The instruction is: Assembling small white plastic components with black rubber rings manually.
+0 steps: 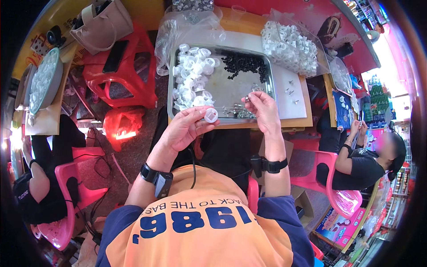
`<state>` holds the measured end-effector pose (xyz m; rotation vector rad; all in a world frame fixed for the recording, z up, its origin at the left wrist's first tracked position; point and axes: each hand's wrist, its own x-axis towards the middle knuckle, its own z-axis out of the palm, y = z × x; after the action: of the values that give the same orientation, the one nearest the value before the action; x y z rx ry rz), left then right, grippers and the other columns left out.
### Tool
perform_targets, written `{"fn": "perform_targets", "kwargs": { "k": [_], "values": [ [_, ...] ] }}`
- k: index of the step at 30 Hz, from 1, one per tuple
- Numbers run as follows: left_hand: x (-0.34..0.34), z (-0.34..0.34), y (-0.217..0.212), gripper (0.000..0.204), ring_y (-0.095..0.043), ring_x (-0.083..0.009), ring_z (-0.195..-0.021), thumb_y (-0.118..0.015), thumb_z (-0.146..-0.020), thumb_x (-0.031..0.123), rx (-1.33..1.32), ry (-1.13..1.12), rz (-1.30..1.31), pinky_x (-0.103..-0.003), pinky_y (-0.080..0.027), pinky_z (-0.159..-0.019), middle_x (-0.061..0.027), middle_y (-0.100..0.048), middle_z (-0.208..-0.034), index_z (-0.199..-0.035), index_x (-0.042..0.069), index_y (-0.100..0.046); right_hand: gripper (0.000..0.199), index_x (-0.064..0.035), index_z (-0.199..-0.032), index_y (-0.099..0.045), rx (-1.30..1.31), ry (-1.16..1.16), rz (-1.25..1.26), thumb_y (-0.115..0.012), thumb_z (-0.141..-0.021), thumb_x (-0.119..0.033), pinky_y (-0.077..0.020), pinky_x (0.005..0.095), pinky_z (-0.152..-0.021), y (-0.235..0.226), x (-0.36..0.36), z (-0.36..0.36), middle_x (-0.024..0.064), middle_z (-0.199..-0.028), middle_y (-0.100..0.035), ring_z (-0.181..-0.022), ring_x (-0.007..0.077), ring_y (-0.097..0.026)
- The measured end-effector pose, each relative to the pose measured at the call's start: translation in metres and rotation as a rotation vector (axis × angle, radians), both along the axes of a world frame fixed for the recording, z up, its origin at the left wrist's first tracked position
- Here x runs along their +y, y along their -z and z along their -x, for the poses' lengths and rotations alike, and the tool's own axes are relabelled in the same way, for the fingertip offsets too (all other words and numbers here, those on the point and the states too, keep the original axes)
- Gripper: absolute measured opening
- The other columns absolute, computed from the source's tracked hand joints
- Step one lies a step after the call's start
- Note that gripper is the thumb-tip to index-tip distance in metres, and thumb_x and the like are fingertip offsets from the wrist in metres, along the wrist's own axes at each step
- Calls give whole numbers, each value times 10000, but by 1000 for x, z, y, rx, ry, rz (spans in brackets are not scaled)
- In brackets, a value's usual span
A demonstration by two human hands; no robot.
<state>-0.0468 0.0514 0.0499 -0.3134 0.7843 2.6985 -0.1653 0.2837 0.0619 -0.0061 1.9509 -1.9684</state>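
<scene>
Between the thumb and fingers of my left hand (183, 128) is a round white plastic cap (211, 116), its slotted face showing. My right hand (265, 111) is closed in a pinch on a small metal piece (247, 99), just above the tray's near right part. Both hands are apart, at the near side of a rectangular metal tray (171, 91). Inside the tray, white plastic caps (192, 73) are heaped on the left. Small black parts (244, 66) lie at the far right, and small metal pieces (238, 110) are scattered along the near edge.
Past the tray's right corner stands a clear bin of white parts (291, 48). A few loose metal pieces (290, 92) lie on the white tabletop sheet (293, 109). To the left is a red stool (113, 84) bearing a phone (115, 56). People sit at either side.
</scene>
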Motion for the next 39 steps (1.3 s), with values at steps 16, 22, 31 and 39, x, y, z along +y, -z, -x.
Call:
{"fn": "perform_targets", "kwargs": {
  "k": [16, 22, 31, 39],
  "values": [
    [3, 0, 4, 310, -666, -233, -966, -530, -959, 141, -5, 11, -8, -277, -584, -801, -161, -638, -1092, -1195, -59, -524, 124, -12, -899, -680, 233, -20, -463, -682, -852, -127, -437, 190, -571, -6, 6, -4, 11, -720, -665, -649, 65, -624],
    [2, 0, 5, 311, -666, -236, -964, -526, -960, 141, -16, 6, -4, -279, -583, -805, -163, -636, -1091, -1196, -63, -519, 126, -21, -918, -684, 233, -44, -447, -681, -860, -133, -447, 184, -592, -5, 10, -2, 19, -750, -677, -650, 76, -623],
    [2, 1, 6, 305, -668, -241, -961, -529, -959, 136, -9, 9, -5, -284, -584, -798, -166, -637, -1093, -1193, -58, -524, 230, 28, -1077, -636, -100, 31, 181, -635, -905, -125, -503, 211, -682, -2, 16, -2, 67, -895, -682, -785, 145, -661],
    [2, 1, 5, 299, -667, -241, -963, -515, -962, 117, -15, 16, -19, -282, -583, -807, -166, -633, -1106, -1203, -60, -518, 191, 20, -1009, -675, 24, 19, -84, -666, -878, -119, -480, 197, -646, -2, 17, -4, 45, -807, -673, -725, 97, -633]
  ]
}}
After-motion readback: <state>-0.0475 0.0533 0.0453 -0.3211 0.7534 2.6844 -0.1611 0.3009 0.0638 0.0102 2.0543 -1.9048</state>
